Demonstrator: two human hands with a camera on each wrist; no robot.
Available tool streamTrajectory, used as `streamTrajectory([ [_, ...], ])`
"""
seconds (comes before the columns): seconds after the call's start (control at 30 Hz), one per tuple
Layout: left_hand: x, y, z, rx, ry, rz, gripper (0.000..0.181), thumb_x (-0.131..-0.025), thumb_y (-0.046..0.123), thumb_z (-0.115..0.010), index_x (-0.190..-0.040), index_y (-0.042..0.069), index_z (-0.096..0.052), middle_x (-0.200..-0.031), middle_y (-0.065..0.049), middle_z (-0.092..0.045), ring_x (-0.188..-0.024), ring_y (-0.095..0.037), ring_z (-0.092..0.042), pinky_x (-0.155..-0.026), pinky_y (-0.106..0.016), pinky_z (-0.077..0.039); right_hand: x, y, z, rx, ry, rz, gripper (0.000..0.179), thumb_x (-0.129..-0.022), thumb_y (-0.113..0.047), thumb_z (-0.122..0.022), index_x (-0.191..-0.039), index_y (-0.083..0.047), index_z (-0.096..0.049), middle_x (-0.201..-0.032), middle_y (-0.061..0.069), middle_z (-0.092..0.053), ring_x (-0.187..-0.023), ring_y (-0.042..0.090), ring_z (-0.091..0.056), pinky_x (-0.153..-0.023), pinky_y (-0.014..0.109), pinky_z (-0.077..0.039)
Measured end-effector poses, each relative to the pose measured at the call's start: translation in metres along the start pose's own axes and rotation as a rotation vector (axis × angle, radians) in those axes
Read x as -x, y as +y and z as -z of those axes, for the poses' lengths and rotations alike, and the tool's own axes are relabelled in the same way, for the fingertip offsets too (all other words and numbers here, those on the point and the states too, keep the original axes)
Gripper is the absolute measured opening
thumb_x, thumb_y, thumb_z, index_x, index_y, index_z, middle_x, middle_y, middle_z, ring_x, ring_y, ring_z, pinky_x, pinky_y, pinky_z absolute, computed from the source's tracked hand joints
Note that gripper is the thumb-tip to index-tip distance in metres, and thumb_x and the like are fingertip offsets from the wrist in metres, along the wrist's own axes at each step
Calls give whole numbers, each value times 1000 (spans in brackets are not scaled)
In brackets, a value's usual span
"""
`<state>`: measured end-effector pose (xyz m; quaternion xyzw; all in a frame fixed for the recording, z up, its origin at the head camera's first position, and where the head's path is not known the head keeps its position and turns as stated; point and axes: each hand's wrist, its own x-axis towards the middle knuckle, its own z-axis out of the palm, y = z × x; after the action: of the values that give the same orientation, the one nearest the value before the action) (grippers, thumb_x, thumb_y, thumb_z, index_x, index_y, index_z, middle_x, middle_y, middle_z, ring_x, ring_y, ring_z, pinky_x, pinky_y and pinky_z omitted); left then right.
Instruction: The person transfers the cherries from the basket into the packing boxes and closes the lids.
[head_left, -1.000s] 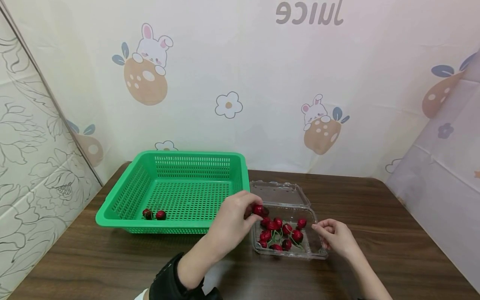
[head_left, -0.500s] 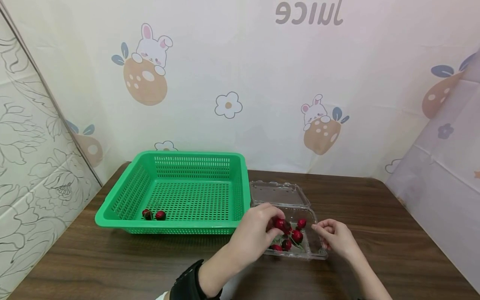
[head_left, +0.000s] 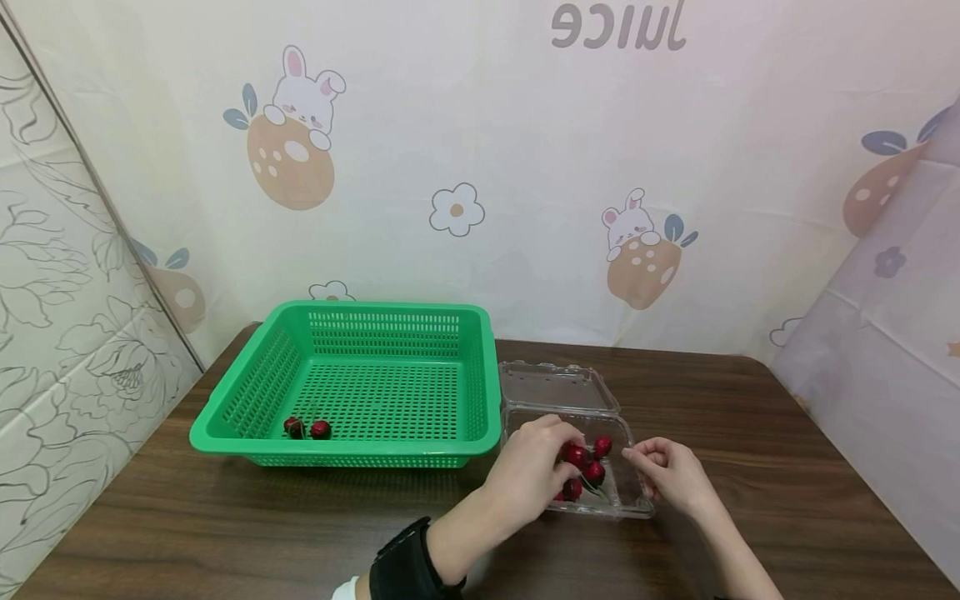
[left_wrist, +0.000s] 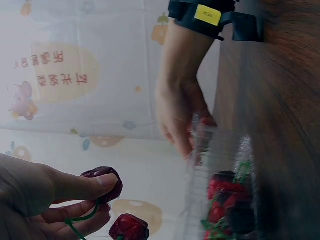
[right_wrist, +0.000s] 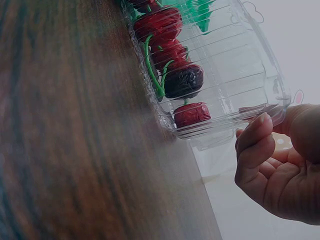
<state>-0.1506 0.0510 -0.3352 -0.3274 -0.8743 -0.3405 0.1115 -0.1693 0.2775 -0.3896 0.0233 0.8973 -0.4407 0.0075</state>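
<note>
My left hand [head_left: 528, 467] is over a clear plastic clamshell box [head_left: 628, 492], pinching a dark red cherry [left_wrist: 112, 187] between thumb and fingers. Its green stem [left_wrist: 82, 218] trails below the thumb, and a second cherry [left_wrist: 129, 227] shows just beside the fingertips. More red cherries [head_left: 594, 473] with green stems lie in the box, partly hidden by this hand in the head view. At the box's right side, my right hand [head_left: 671, 475] pinches the rim between thumb and curled fingers [right_wrist: 257, 132]. The box's lid [head_left: 558, 387] is folded back, away from me.
Left of the box, a green slotted basket [head_left: 345, 447] stands on the dark wooden table [head_left: 225, 525]. Two cherries [head_left: 321, 430] lie inside near its front wall. A printed curtain [head_left: 525, 250] hangs right behind the table's back edge.
My left hand has moved right and slightly toward me, from the box's left side to over its middle, with red cherry at its fingertips. My right hand stays at the rim.
</note>
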Motion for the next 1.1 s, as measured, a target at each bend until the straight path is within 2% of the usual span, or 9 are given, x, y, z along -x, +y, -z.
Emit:
streamTrajectory([
  [0.3, -6, -3, -21, -39, -57, 55, 23, -72, 9, -74, -93, 9, -67, -84, 2, -59, -73, -2, -54, -65, -13, -44, 0, -1, 0, -10, -1, 0, 29, -87, -23, -57, -91, 6, -53, -51, 2, -47, -41, 13, -44, -40, 25, -38],
  [0.47, -10, -3, -30, -109, -89, 81, 25, -71, 13, -75, -95, 12, -67, -86, 3, -59, -75, -3, -55, -66, -15, -45, 0, -1, 0, -10, -1, 0, 30, -87, -23, -57, -91, 6, -53, -51, 2, -47, -41, 13, -44, -39, 25, -38],
  [0.67, -15, -2, -41, -241, -127, 67, 24, -71, 15, -75, -94, 15, -68, -88, 4, -60, -80, -4, -56, -69, -17, -45, 1, 0, 0, 6, 2, 3, 31, -87, -24, -58, -91, 6, -52, -51, 2, -47, -41, 13, -44, -40, 25, -38],
  [0.83, -18, -2, -47, -300, -179, 70, 22, -72, 18, -74, -94, 19, -69, -94, 4, -61, -85, -5, -57, -71, -19, -46, 1, 0, 0, 6, -1, 9, 31, -87, -24, -57, -92, 6, -52, -51, 2, -47, -41, 13, -44, -40, 25, -38],
  [1.03, -19, -2, -55, -344, -199, 52, 16, -73, 14, -73, -89, 18, -70, -95, 4, -63, -94, -8, -57, -71, -21, -48, 0, 2, 0, 5, -10, 17, 32, -87, -25, -57, -92, 6, -52, -51, 2, -46, -41, 12, -43, -40, 26, -38],
  [1.1, -20, -2, -57, -358, -203, 52, 15, -74, 12, -72, -87, 18, -70, -90, 5, -63, -89, -7, -58, -68, -20, -48, -1, 2, 0, 3, -11, 11, 32, -87, -25, -57, -92, 6, -52, -51, 2, -47, -41, 12, -43, -40, 26, -38],
])
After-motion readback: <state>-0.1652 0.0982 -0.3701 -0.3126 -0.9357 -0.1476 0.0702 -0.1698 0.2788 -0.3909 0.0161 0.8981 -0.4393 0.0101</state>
